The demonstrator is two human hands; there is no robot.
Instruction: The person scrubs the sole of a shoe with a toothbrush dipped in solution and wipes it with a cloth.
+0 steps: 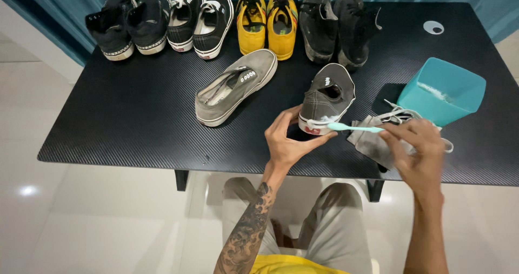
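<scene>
A grey low-top shoe stands on the black table, its heel toward me. My left hand grips the heel end of that shoe. My right hand holds a pale green toothbrush, and the foamy bristles touch the white heel rim. The matching grey shoe lies to the left, apart from both hands. Under my right hand lie a grey cloth and white laces.
A turquoise plastic tub with foam inside sits at the right. Along the far edge stand pairs of shoes: black high-tops, black-and-white sneakers, yellow sneakers, dark worn shoes. Teal curtain behind; white tiled floor below.
</scene>
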